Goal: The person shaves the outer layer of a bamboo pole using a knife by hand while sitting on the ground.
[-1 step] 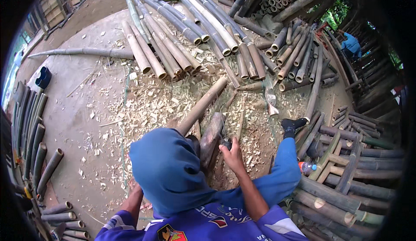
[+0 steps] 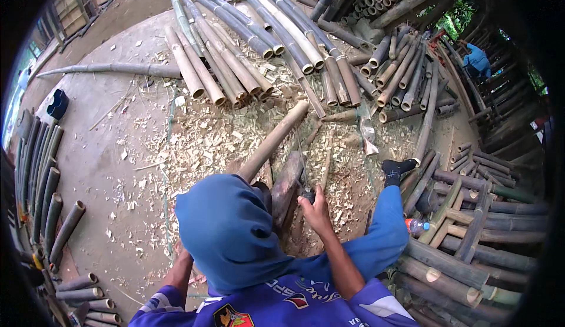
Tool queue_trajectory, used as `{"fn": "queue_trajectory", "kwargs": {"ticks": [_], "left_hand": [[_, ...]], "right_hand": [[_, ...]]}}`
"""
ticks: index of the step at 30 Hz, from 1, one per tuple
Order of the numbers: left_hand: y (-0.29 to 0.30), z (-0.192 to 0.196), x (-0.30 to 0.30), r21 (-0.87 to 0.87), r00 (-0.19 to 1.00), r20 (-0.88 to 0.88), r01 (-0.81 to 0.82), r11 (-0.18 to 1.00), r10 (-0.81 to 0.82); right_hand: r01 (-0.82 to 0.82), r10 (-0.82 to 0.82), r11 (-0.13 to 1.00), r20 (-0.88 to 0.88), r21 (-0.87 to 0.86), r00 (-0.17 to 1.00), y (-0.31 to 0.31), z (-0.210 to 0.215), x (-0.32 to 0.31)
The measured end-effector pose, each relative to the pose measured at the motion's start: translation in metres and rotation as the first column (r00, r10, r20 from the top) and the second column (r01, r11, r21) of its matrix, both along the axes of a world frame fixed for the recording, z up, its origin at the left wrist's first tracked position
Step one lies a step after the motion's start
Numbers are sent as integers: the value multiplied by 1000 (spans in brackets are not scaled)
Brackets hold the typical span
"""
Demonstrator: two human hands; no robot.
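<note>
- A person in a blue hood sits on a concrete floor strewn with pale bamboo shavings.
- The right hand is closed around a dark tool handle, just beside a weathered wooden block.
- A long bamboo pole slants up from the block toward the floor's far edge.
- The left hand is mostly hidden by the hood; its fingers cannot be made out.
- Cut bamboo poles lie stacked along the far edge; a plastic bottle lies by the right leg.
</note>
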State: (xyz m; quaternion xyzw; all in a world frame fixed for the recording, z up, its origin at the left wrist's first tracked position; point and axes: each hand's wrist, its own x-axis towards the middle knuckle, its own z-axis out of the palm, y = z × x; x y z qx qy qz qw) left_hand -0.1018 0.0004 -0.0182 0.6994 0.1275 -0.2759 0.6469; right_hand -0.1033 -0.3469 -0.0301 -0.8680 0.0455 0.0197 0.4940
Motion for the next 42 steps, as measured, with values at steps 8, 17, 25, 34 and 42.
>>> {"fn": "queue_trajectory", "kwargs": {"ticks": [8,17,25,34,42], "left_hand": [[-48,2,43,77,994,110,8,997,-17],[-106,-58,57,591,992,47,64,804,-113],[-115,-36,41,523,984,65,107,846,-165],[-108,-76,27,222,994,-108,36,974,-12],[-120,-53,34,-55,963,-268,-32,998,17]], "right_hand": [[5,0,992,45,-124,999,21,14,41],[-324,319,808,-96,-492,943,25,7,101],[-176,161,883,-72,-436,984,-7,-31,162],[-403,347,830,-208,-386,914,-3,-13,142],[-439,405,805,-173,-399,898,-13,-20,140]]}}
